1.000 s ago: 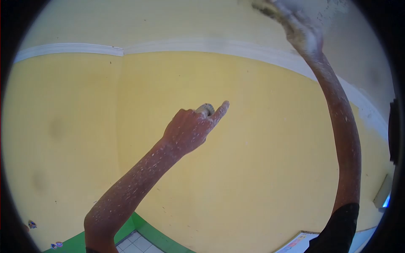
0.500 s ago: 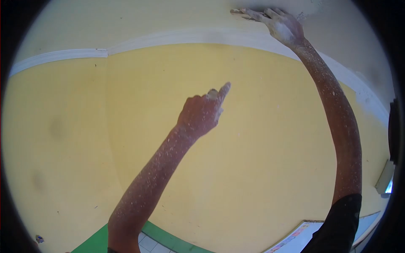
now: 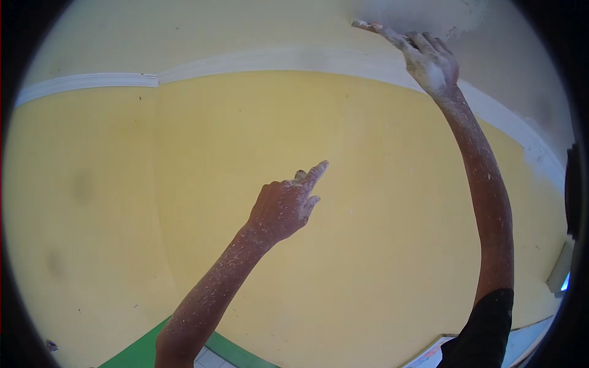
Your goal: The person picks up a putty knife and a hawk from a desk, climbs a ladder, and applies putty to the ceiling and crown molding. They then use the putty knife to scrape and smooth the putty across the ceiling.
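Note:
My right hand [image 3: 432, 64], coated in white powder, is raised at the upper right near the pale ceiling [image 3: 245, 27]. Its fingers are wrapped over a thin flat tool [image 3: 363, 25], whose edge sticks out to the left past the fingertips. Lower down, in front of the yellow wall [image 3: 386, 202], my left hand [image 3: 283, 205] is dusted with powder. Its index finger points up and right while the other fingers curl round a small roundish thing [image 3: 300, 175], mostly hidden and too small to name.
White moulding [image 3: 92, 80] runs between wall and ceiling. A green band [image 3: 138, 346] lies at the lower left, beside white tiles [image 3: 211, 360]. A board [image 3: 432, 352] stands at the lower right, and a pale box-like fixture [image 3: 559, 270] is at the right edge.
My right hand and the flat tool have moved down and slightly right. My left hand has dropped lower and a little left, its thumb now further from the index finger.

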A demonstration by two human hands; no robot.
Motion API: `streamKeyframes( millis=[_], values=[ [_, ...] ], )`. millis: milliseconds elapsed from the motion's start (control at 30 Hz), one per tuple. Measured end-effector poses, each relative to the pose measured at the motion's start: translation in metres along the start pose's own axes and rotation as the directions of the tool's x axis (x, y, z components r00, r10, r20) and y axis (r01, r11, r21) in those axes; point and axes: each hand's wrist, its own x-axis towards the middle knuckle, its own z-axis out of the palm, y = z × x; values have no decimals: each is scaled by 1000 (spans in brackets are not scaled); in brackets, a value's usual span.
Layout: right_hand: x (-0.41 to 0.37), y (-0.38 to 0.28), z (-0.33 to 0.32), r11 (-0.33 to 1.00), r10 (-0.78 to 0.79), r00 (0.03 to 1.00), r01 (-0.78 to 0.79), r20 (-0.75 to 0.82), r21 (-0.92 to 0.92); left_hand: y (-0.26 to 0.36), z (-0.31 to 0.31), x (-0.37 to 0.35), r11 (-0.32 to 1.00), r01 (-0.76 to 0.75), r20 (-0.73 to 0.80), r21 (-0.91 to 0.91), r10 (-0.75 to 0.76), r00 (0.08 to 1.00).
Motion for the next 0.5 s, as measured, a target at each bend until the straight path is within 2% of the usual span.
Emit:
streamKeyframes(
  millis=[33,67,100,167,200,267,300,367,400,467,500],
  values=[
    [-30,23,-19,1000,3,995,0,-103,22,38,3,-13,996,57,46,-63,-54,997],
    [-34,26,-15,999,3,980,7,-199,49,39,7,-14,996,58,54,-73,-54,997],
    [-30,28,-7,999,-4,983,13,-183,50,36,13,-13,995,55,49,-85,-51,997],
    [-13,25,-6,979,-152,986,160,67,-126,38,18,-16,994,51,38,-93,-47,998],
    [-14,23,-10,978,-157,985,164,70,-127,44,20,-20,996,23,42,-84,-19,999],
    [-7,13,-45,993,-113,985,111,-129,-25,47,24,-26,998,-14,39,-68,17,999],
    [-7,15,-42,993,-117,984,114,-133,-31,46,27,-29,994,-21,30,-107,24,999],
    [-17,19,-30,998,57,991,-61,-119,-28,45,31,-31,987,-21,27,-161,26,999],
    [-20,19,-18,998,56,993,-59,-101,-21,43,32,-33,987,14,69,-157,-3,998],
    [-1,21,-4,973,-198,974,209,110,-97,40,28,-34,987,48,98,-152,-33,995],
    [-14,27,-12,973,-200,973,211,111,-97,50,30,-41,986,57,93,-157,-42,995]
  ],
)
